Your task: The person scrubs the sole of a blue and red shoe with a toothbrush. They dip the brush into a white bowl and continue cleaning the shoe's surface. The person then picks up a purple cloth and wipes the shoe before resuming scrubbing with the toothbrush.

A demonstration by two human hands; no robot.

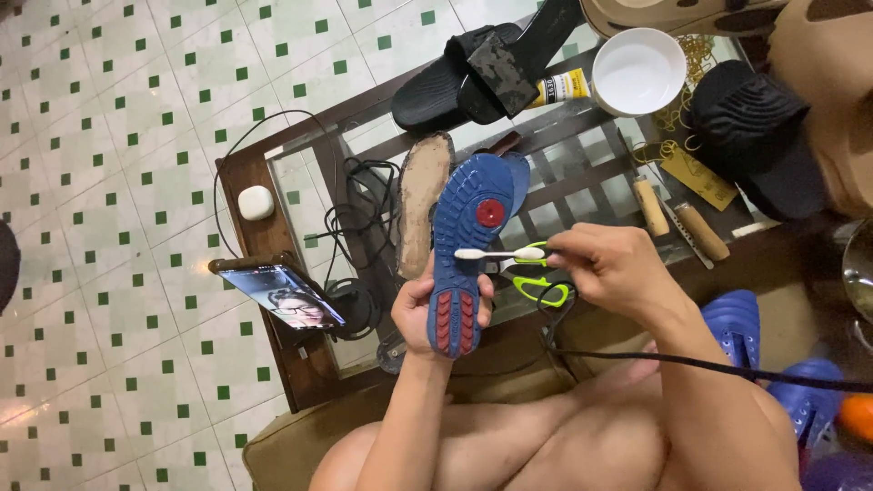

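My left hand grips a blue shoe sole from below, tread up, with a red round patch near the middle and red ridges at the near end. My right hand pinches a white toothbrush, its head lying across the sole's tread. Beside the blue sole, to the left, a worn brown sole rests on the glass table.
Black sandals, a white bowl, a glue tube, wooden-handled tools, green-handled scissors, a propped phone, a white earbud case and tangled cables crowd the table. Blue clogs lie at right.
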